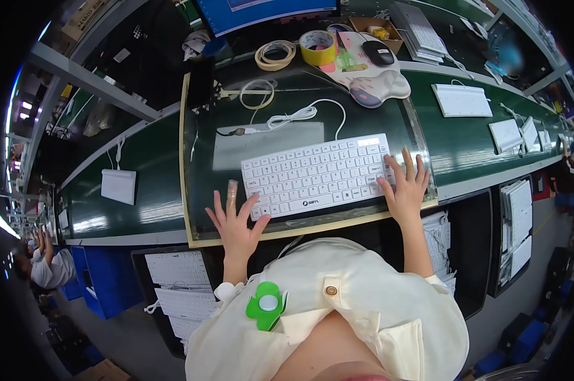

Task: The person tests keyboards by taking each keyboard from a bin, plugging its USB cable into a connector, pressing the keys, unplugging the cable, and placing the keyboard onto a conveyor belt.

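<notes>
A white keyboard [315,174] lies slightly tilted on a glass-topped work board in front of me. At its lower left corner is my left hand [237,225], fingers spread, with the thumb and index finger touching the corner. One finger of that hand has a tan wrap on it. My right hand [406,187] rests at the right end, fingers apart, its thumb over the keys near the edge. From the keyboard's back edge runs a bundled white cable [293,118], joined to a dark plug [239,131] at the left.
Behind the keyboard are yellow tape [317,47], a beige tape roll [275,56], a mouse [378,53] on a patterned mouse pad [363,76] and a monitor [268,13]. More keyboards lie along the green conveyor [452,146] and in bins below. Another person [52,267] sits far left.
</notes>
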### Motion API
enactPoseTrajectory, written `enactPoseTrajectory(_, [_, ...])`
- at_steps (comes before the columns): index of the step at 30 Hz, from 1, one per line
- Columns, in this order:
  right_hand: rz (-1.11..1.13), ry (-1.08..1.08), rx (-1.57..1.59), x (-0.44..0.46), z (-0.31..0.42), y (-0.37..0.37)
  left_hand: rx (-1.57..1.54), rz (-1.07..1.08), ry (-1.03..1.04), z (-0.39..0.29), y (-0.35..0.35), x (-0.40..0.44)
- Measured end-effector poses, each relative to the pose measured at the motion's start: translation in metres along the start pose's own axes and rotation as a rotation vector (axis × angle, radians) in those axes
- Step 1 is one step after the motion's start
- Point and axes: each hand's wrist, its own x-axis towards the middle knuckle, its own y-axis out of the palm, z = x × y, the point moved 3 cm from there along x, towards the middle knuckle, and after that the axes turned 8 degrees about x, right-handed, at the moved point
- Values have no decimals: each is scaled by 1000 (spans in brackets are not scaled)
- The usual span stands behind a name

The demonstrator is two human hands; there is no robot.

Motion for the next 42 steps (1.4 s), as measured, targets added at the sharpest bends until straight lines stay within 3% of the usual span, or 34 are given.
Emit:
enactPoseTrajectory(3, [-50,-43,132,-7,8,-1,-50,-46,-12,-1,-6,-3])
enactPoseTrajectory(6, [102,-422,295,-24,63,0,-146,-182,43,11,-9,-17])
enactPoseTrajectory(7, [179,-561,276,-29,80,11,-26,-162,47,9,-9,-19])
enactPoseTrajectory(9, [377,-667,278,-19,115,30,-50,-131,30,8,-13,-16])
enactPoseTrajectory(11, [342,-928,358,2,155,43,-44,-207,97,0,-38,-1])
enactPoseTrajectory(14, [430,-914,586,36,213,66,-134,-359,162,-9,-59,26])
enactPoseTrajectory(17, [425,-773,393,54,193,93,-157,-373,304,-39,-62,58])
enactPoseTrajectory(18, [606,-698,312,60,172,77,-200,-333,365,-53,-55,68])
enactPoseTrajectory(19, [613,-594,292,65,145,56,-241,-298,424,-69,-46,77])
enactPoseTrajectory(21, [411,-413,245,63,82,35,-364,-54,563,-99,-11,86])
enactPoseTrajectory(25, [177,-33,58,64,1,-16,-180,214,711,-140,38,70])
enactPoseTrajectory(27, [85,-47,-52,68,12,-17,-148,241,596,-108,33,61])
enactPoseTrajectory(29, [89,-267,98,72,58,3,-100,233,438,-58,15,48])
enactPoseTrajectory(31, [344,-424,446,66,121,33,-22,125,249,-8,-9,36])
enactPoseTrajectory(33, [328,-642,420,43,174,61,-8,81,80,17,-34,33])
enactPoseTrajectory(36, [314,-747,468,32,193,57,87,5,56,19,-24,41])
enactPoseTrajectory(39, [318,-566,381,37,142,34,139,-77,67,11,-9,51])
enactPoseTrajectory(42, [120,-295,440,33,74,6,102,-79,55,11,0,52])
